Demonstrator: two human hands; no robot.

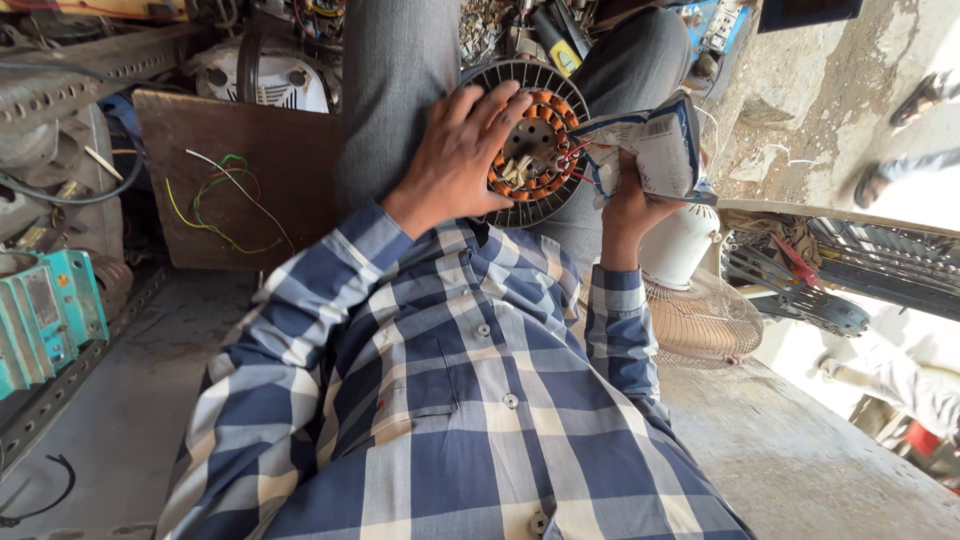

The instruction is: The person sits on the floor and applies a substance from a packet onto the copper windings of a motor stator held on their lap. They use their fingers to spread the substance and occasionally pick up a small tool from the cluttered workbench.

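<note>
Round dark-grey motor stator with orange copper windings (530, 140). Blue, navy and cream checked cotton shirt (450, 400). Grey cloth trousers (400, 80). White and blue paper packet (660, 145). Turquoise metal housing (45, 315). Brown flat board (260, 160) carrying green and yellow wires (215, 205).

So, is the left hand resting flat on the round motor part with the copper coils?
Yes, the left hand lies spread on the round motor part in the lap, while the right hand holds a white packet beside it.

A round grey metal fan motor stator (530, 150) with orange copper windings and a perforated centre rests on the lap, upper middle of the frame. Just right of it, a crumpled white-and-blue paper packet (655, 145) is tilted upright.
</note>
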